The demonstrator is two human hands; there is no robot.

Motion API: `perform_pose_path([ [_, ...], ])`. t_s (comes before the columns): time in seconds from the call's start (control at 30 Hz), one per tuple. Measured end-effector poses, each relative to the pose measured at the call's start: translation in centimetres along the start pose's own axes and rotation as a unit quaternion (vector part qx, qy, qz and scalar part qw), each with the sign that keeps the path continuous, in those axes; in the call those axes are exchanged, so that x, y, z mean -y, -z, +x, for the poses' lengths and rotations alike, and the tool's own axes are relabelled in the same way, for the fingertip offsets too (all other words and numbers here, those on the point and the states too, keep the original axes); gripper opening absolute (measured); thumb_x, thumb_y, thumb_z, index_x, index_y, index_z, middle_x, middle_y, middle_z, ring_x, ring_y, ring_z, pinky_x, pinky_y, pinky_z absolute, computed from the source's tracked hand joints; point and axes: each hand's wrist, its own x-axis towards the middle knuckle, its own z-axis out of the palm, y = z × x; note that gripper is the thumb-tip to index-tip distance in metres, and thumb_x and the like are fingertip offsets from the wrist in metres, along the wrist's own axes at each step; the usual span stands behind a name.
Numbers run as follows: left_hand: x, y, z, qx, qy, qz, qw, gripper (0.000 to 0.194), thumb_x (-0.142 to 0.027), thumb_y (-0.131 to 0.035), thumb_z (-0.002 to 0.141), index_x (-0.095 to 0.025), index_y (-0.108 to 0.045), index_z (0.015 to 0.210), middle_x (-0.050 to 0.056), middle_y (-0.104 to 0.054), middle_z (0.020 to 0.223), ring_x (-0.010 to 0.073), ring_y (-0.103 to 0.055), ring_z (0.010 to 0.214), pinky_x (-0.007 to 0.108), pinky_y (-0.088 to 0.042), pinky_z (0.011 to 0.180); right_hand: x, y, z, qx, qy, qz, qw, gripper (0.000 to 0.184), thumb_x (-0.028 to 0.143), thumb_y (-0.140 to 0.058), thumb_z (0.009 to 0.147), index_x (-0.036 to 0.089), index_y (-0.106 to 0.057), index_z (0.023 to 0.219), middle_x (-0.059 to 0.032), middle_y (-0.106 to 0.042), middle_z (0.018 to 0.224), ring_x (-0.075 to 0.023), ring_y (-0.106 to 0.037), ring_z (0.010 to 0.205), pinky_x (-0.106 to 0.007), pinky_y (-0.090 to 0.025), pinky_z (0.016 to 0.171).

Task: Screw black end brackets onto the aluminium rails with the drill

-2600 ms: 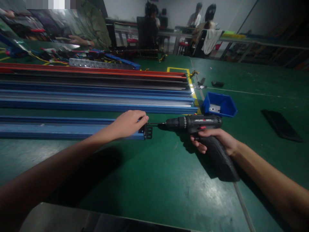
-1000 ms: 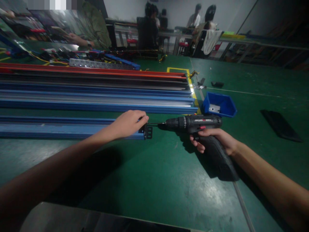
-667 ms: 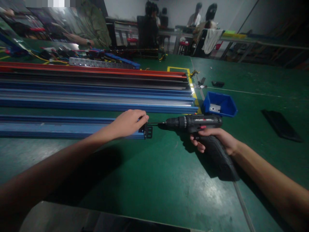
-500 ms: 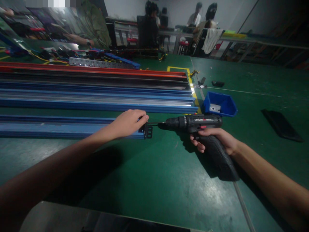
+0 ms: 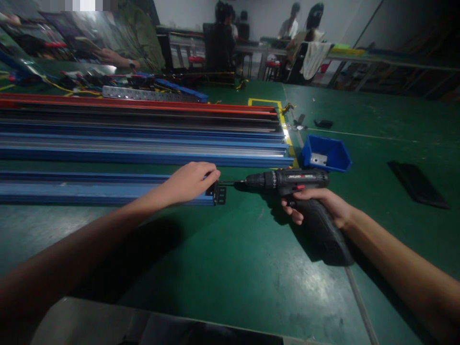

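Observation:
A long blue metal rail point(image 5: 89, 188) lies across the green table in front of me. My left hand point(image 5: 190, 181) is closed over its right end, fingers pressed on the rail beside a small black bracket point(image 5: 220, 195) fixed to that end. My right hand point(image 5: 319, 203) grips the handle of a black cordless drill point(image 5: 287, 182), held level. The drill's bit points left and meets the rail end just above the bracket.
Several more rails, blue, black and orange point(image 5: 143, 129), lie stacked behind. A blue parts bin point(image 5: 334, 154) with a metal piece stands right of them. A black flat piece point(image 5: 417, 184) lies far right. Other people work at tables at the back.
Almost nothing has moved. Both hands and the drill keep their places at the rail end; the view has only shifted slightly.

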Motion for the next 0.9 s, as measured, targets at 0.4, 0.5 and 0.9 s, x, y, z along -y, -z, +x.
perform_pose_path([
  [0.4, -0.02, 0.15, -0.04, 0.003, 0.004, 0.013, 1.0, 0.046, -0.047, -0.035, 0.102, -0.018, -0.068, 0.086, 0.005, -0.071, 0.085, 0.0208, -0.063, 0.079, 0.03, -0.04, 0.072, 0.12, -0.23, -0.19, -0.007, -0.006, -0.005, 1.0, 0.022, 0.026, -0.067, 0.089, 0.009, -0.071, 0.102, -0.0109, -0.072, 0.088, -0.0158, -0.066, 0.069, -0.029, -0.058, 0.066],
  [0.5, 0.14, 0.09, -0.04, 0.006, -0.002, 0.011, 1.0, 0.046, -0.046, -0.035, 0.102, -0.018, -0.068, 0.087, 0.005, -0.071, 0.087, 0.0207, -0.064, 0.08, 0.03, -0.04, 0.072, 0.13, -0.16, -0.23, -0.004, -0.005, -0.008, 1.0, 0.023, 0.025, -0.069, 0.088, 0.008, -0.071, 0.103, -0.0104, -0.073, 0.089, -0.0152, -0.066, 0.068, -0.029, -0.058, 0.066],
  [0.9, -0.03, 0.12, 0.0, 0.005, -0.006, -0.01, 1.0, 0.044, -0.045, -0.036, 0.102, -0.018, -0.064, 0.081, 0.005, -0.07, 0.087, 0.0196, -0.06, 0.079, 0.031, -0.039, 0.071, 0.27, -0.02, -0.35, 0.003, -0.009, -0.046, 0.999, 0.029, 0.029, -0.071, 0.085, 0.007, -0.072, 0.105, -0.0152, -0.076, 0.099, -0.0187, -0.071, 0.075, -0.031, -0.059, 0.073],
])
